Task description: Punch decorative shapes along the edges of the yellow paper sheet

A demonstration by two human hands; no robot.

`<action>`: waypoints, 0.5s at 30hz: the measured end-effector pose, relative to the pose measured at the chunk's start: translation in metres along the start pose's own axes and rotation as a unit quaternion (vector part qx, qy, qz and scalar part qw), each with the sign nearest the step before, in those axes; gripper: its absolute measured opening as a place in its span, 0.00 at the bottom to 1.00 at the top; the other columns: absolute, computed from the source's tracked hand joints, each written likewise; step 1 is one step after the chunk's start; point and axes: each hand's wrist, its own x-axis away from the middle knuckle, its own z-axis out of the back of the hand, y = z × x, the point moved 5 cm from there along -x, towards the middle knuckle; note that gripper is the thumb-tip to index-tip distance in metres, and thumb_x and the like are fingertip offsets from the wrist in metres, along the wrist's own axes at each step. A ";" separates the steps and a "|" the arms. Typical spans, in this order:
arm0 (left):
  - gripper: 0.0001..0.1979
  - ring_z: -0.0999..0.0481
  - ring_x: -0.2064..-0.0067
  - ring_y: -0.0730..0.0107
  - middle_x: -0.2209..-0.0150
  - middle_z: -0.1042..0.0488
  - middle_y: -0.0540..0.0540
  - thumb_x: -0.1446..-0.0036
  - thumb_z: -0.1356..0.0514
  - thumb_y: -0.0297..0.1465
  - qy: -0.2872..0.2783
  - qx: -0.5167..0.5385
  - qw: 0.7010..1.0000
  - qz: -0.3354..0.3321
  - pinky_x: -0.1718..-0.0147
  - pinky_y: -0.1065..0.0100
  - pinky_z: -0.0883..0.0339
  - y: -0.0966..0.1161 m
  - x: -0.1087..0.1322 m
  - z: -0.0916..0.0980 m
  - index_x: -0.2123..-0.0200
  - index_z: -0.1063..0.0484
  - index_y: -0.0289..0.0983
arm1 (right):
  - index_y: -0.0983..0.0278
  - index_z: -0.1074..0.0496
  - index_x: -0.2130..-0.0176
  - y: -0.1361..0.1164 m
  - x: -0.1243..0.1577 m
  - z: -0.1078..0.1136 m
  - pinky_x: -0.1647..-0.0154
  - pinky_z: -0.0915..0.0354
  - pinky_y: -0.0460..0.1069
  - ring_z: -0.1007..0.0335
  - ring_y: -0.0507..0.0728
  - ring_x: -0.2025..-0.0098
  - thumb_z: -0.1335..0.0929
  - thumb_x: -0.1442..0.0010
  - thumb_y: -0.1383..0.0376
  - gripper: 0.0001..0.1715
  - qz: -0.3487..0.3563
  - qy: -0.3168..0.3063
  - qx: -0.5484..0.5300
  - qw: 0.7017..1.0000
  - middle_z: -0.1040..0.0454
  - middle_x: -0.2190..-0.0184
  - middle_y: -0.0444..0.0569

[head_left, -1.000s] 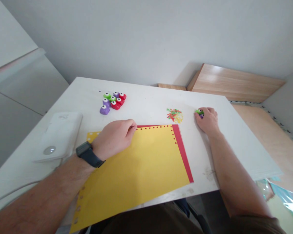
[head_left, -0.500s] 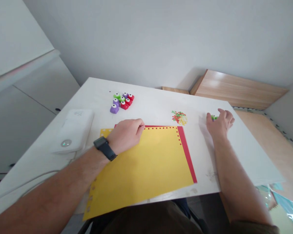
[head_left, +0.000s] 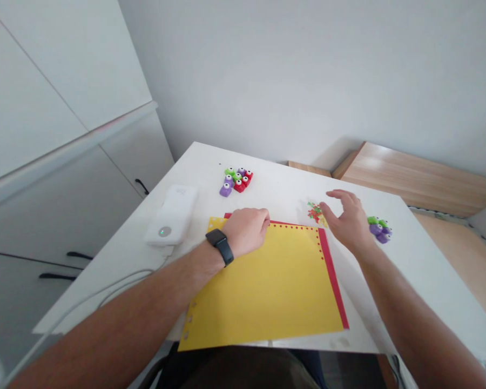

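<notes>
A yellow sheet [head_left: 267, 286] with small holes punched along its edges lies over a red sheet [head_left: 335, 281] on the white table. My left hand [head_left: 249, 231] is closed at the sheets' top edge; whatever its fingers pinch is too small to make out. My right hand [head_left: 346, 219], fingers spread and holding nothing, hovers beside a pile of small green, red and yellow paper bits [head_left: 316, 212]. Right of that hand sit several green and purple punches [head_left: 379, 229] with eye-like tops. Another group of green, purple and red punches [head_left: 238, 181] stands behind my left hand.
A white box-shaped device [head_left: 173, 215] with a cable lies on the left of the table [head_left: 283, 192]. White cabinets [head_left: 117, 162] with black handles stand at the left. Wooden boards [head_left: 421, 170] are behind the table at the right.
My right hand has moved left, away from the green and purple punches, which now show uncovered, and over toward the paper bits. The view has shifted left. My left hand remains at the sheets' top edge.
</notes>
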 end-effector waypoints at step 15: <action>0.16 0.17 0.58 0.51 0.62 0.17 0.36 0.29 0.50 0.34 -0.003 0.003 1.000 -0.003 0.59 0.56 0.28 0.003 0.003 -0.001 0.59 0.22 0.37 | 0.59 0.22 0.44 -0.166 -0.086 -0.138 0.50 0.32 0.53 0.23 0.60 0.54 0.30 0.33 0.62 0.19 0.131 -0.295 -0.026 0.946 0.17 0.52 0.52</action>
